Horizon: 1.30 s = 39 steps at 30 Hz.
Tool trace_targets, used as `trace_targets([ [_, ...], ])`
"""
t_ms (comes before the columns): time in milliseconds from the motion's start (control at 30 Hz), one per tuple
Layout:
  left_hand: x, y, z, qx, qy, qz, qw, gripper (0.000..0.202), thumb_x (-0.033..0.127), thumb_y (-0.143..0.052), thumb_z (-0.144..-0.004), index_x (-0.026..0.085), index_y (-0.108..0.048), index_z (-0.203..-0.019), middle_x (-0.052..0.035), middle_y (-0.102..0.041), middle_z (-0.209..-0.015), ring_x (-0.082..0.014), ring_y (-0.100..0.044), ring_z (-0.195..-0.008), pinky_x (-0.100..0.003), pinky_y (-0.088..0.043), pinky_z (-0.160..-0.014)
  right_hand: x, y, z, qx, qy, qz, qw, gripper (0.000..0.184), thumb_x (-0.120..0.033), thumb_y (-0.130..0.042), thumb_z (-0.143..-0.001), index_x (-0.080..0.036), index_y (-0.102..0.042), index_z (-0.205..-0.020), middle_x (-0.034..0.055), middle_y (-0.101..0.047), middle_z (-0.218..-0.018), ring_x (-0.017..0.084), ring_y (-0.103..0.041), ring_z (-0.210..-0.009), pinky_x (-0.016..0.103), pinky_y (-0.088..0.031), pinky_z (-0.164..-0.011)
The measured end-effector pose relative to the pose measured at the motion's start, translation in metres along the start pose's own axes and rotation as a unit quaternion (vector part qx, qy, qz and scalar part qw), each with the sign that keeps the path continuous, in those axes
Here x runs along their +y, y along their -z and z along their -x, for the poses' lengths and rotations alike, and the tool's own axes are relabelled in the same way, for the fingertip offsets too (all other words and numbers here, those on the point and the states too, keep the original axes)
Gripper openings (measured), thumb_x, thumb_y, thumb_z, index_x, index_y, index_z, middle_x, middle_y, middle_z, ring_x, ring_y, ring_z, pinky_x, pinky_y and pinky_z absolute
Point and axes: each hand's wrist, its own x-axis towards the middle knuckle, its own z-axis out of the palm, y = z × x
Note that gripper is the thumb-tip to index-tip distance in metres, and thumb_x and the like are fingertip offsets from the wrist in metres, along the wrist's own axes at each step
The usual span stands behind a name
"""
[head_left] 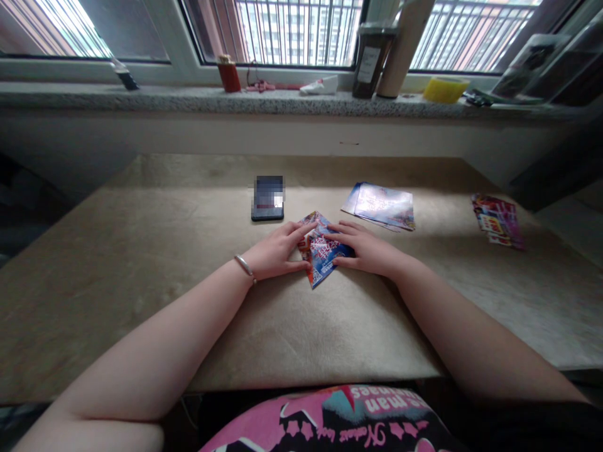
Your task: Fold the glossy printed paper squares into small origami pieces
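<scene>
Flat on the table lies a folded sheet of glossy printed paper [324, 250], blue with red and orange parts, with one pointed corner towards me. My left hand [277, 250] rests on its left edge, fingers stretched out and the thumb near the lower corner. From the other side my right hand [365, 248] presses on its right edge with spread fingers. Neither hand grips anything. Parts of the paper's left and right edges are hidden under my fingers. Beyond my right hand is a stack of similar printed sheets [384, 204].
A phone [268, 198] lies beyond my left hand on the beige table [141, 263]. Several red and purple printed packets [498, 221] are at the far right. The stone windowsill [179, 100] holds a red container [228, 74], a dark jar [371, 63] and yellow tape [445, 90].
</scene>
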Motion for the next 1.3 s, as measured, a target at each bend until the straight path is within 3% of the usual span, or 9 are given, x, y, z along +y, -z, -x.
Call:
trace_targets([
  [133, 0.003, 0.004, 0.004, 0.022, -0.060, -0.043, 0.997, 0.052, 0.034, -0.054, -0.088, 0.029, -0.040, -0.138, -0.0094, -0.025, -0.146, -0.0225, -0.040, -0.129, -0.038, -0.035, -0.110, 0.000, 0.001, 0.000, -0.010, 0.000, 0.012, 1.000, 0.061, -0.047, -0.062, -0.080, -0.025, -0.049, -0.135, 0.0065, -0.042, -0.145, 0.029, -0.032, -0.136, 0.048, -0.031, -0.110],
  [233, 0.006, 0.006, 0.006, 0.033, -0.083, -0.083, 0.993, 0.038, 0.029, -0.052, -0.088, 0.023, -0.053, -0.126, -0.0101, -0.021, -0.147, -0.0256, -0.033, -0.134, -0.039, -0.034, -0.112, -0.002, 0.003, 0.000, -0.006, 0.006, 0.020, 1.000, 0.058, -0.046, -0.062, -0.080, -0.025, -0.051, -0.133, 0.0068, -0.044, -0.144, 0.029, -0.035, -0.134, 0.048, -0.033, -0.109],
  [400, 0.002, 0.013, 0.007, 0.031, -0.062, -0.131, 0.989, 0.030, 0.025, -0.052, -0.086, 0.017, -0.057, -0.115, -0.0134, -0.033, -0.141, -0.0253, -0.043, -0.125, -0.039, -0.042, -0.104, -0.008, 0.008, 0.001, 0.004, 0.014, 0.050, 0.999, 0.052, -0.044, -0.061, -0.081, -0.024, -0.055, -0.129, 0.0089, -0.050, -0.138, 0.029, -0.044, -0.127, 0.047, -0.039, -0.104],
  [500, -0.002, 0.022, 0.010, -0.001, -0.061, -0.160, 0.985, 0.029, 0.028, -0.055, -0.086, 0.019, -0.057, -0.113, -0.0096, -0.052, -0.126, -0.0238, -0.049, -0.116, -0.039, -0.043, -0.100, -0.011, 0.012, 0.000, 0.000, 0.022, 0.069, 0.997, 0.047, -0.041, -0.061, -0.082, -0.022, -0.060, -0.125, 0.0106, -0.056, -0.132, 0.029, -0.052, -0.119, 0.045, -0.042, -0.100],
  [667, -0.003, 0.034, 0.015, -0.023, -0.051, -0.205, 0.977, 0.024, 0.030, -0.051, -0.089, 0.023, -0.063, -0.109, -0.0040, -0.063, -0.115, -0.0246, -0.046, -0.118, -0.040, -0.039, -0.100, -0.014, 0.018, 0.000, -0.006, 0.024, 0.079, 0.997, 0.034, -0.038, -0.059, -0.083, -0.024, -0.067, -0.113, 0.0083, -0.064, -0.120, 0.027, -0.058, -0.106, 0.042, -0.047, -0.091],
  [933, -0.004, 0.035, 0.016, -0.057, -0.014, -0.258, 0.964, 0.028, 0.032, -0.043, -0.094, 0.024, -0.067, -0.107, -0.0057, -0.066, -0.100, -0.0196, -0.057, -0.090, -0.032, -0.045, -0.078, -0.022, 0.026, 0.004, -0.021, 0.013, 0.110, 0.994, 0.030, -0.032, -0.056, -0.083, -0.022, -0.070, -0.107, 0.0063, -0.066, -0.116, 0.025, -0.061, -0.100, 0.039, -0.049, -0.087],
  [1133, 0.001, 0.040, 0.018, -0.085, 0.035, -0.239, 0.967, 0.030, 0.031, -0.041, -0.094, 0.024, -0.070, -0.096, -0.0054, -0.063, -0.089, -0.0162, -0.059, -0.076, -0.027, -0.045, -0.068, -0.020, 0.030, 0.006, -0.026, 0.025, 0.116, 0.993, 0.038, -0.020, -0.057, -0.074, -0.024, -0.069, -0.110, 0.0056, -0.065, -0.118, 0.025, -0.061, -0.100, 0.038, -0.049, -0.085],
  [1300, 0.006, 0.043, 0.018, -0.089, 0.039, -0.258, 0.961, 0.025, 0.031, -0.045, -0.091, 0.023, -0.070, -0.094, -0.0048, -0.062, -0.085, -0.0157, -0.059, -0.073, -0.025, -0.043, -0.061, -0.017, 0.027, 0.007, -0.022, 0.025, 0.132, 0.991, 0.036, -0.017, -0.053, -0.077, -0.024, -0.069, -0.108, 0.0056, -0.065, -0.117, 0.024, -0.062, -0.098, 0.037, -0.049, -0.082],
])
